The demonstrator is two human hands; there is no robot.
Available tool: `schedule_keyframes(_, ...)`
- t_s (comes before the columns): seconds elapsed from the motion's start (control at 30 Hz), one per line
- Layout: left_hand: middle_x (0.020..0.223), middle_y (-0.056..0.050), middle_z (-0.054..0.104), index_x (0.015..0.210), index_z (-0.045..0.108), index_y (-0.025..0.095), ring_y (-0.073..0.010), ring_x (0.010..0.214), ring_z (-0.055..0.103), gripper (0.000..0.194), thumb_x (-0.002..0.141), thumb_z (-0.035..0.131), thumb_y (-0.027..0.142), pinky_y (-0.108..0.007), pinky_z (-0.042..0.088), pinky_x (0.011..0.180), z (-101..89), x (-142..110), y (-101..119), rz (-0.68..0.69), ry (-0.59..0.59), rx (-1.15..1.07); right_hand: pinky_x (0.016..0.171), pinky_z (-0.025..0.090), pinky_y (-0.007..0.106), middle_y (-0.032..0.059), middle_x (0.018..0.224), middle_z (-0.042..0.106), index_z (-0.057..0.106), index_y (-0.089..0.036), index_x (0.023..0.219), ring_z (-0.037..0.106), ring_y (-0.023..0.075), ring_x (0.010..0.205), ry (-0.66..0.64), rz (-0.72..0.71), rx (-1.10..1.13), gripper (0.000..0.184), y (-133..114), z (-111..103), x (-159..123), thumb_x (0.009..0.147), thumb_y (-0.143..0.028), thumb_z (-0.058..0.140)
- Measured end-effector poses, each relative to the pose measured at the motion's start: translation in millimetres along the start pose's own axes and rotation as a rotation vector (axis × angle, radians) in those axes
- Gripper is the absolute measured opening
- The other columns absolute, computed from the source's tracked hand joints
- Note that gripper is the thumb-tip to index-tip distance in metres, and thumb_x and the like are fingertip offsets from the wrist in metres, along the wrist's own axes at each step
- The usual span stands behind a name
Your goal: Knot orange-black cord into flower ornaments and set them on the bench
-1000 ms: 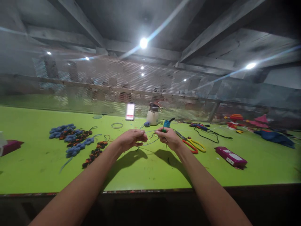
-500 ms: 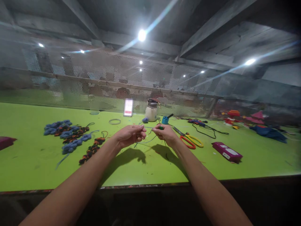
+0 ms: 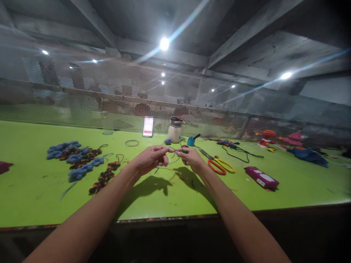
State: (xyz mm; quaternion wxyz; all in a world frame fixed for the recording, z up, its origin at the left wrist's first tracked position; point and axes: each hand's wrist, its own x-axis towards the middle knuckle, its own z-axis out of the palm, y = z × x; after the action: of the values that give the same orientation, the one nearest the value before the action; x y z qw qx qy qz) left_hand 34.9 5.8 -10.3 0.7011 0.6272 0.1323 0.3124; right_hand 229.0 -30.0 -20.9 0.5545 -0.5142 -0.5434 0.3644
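Observation:
Over the middle of the table, my left hand (image 3: 154, 159) pinches a strand of blue-grey yarn (image 3: 172, 150) between thumb and forefinger, its other fingers curled. Close by on the right, my right hand (image 3: 190, 157) is closed round a thin tool with a green grip, which looks like a crochet hook (image 3: 185, 151). The fingertips of both hands almost meet at the yarn. A slack length of it hangs below them in a curve. Fingers partly hide the tool, and its tip is too small to make out. A small blue yarn ball (image 3: 168, 141) lies just behind.
Crocheted blue pieces (image 3: 79, 171) and black-orange pieces (image 3: 102, 180) lie left on the green table (image 3: 175, 204). Scissors (image 3: 219, 166), a purple box (image 3: 261, 178) and a corded tool (image 3: 229, 144) are right. A jar (image 3: 174, 131), a blue pot (image 3: 191, 141), a phone (image 3: 148, 126) and a ring (image 3: 132, 143) stand behind.
My hands have drawn closer together, the left shifting toward the right hand's fingertips. The yarn span between them is shorter. The whole view has shifted slightly.

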Motion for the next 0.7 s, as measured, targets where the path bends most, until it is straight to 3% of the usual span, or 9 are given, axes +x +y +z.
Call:
schedule_keyframes(0.1,0.06,-0.004,0.062,0.096,0.062,0.011,-0.0082,0.053,0.05,0.029,0.08,0.058,0.034,-0.021,0.033,0.052,-0.1,2,-2,0.024,0.127,0.051,0.038,0.015,0.02,-0.0089,0.044,0.04,0.064,-0.014,0.086,0.025,0.0031,0.036,0.067,-0.031,0.0,0.038,-3,-2,0,0.053,-0.028,0.074)
schedule_keyframes(0.2,0.06,-0.005,0.064,0.095,0.064,0.011,-0.0095,0.052,0.051,0.03,0.078,0.058,0.036,-0.022,0.035,0.052,2.7,6,-7,0.04,0.239,0.176,0.037,0.013,0.02,-0.0089,0.044,0.036,0.062,-0.013,0.076,0.023,0.0027,0.037,0.061,-0.034,0.03,0.031,-7,4,-4,0.057,-0.035,0.073)
schedule_keyframes(0.3,0.056,-0.004,0.064,0.084,0.067,0.011,-0.0084,0.045,0.046,0.03,0.076,0.06,0.039,-0.021,0.033,0.048,8.9,10,-15,0.068,0.291,0.366,0.036,0.013,0.02,-0.0078,0.046,0.035,0.058,-0.014,0.067,0.022,0.0024,0.036,-0.026,0.008,0.075,0.034,-9,15,-10,0.063,-0.047,0.067)
schedule_keyframes(0.47,0.05,-0.002,0.062,0.068,0.07,0.014,-0.0085,0.04,0.045,0.034,0.076,0.056,0.043,-0.02,0.034,0.045,15.5,15,-27,0.114,0.334,0.679,0.035,0.01,0.019,-0.0082,0.043,0.036,0.054,-0.015,0.064,0.019,0.0017,0.034,-0.085,0.088,0.121,0.037,-2,25,-13,0.06,-0.047,0.07)
schedule_keyframes(0.7,0.056,-0.004,0.066,0.072,0.071,0.015,-0.0146,0.052,0.058,0.022,0.07,0.062,0.035,-0.024,0.042,0.054,15.6,16,-29,0.103,0.265,0.69,0.035,0.01,0.02,-0.0084,0.041,0.038,0.057,-0.014,0.067,0.02,0.0018,0.034,0.034,0.051,0.155,0.034,1,25,-10,0.054,-0.04,0.075)
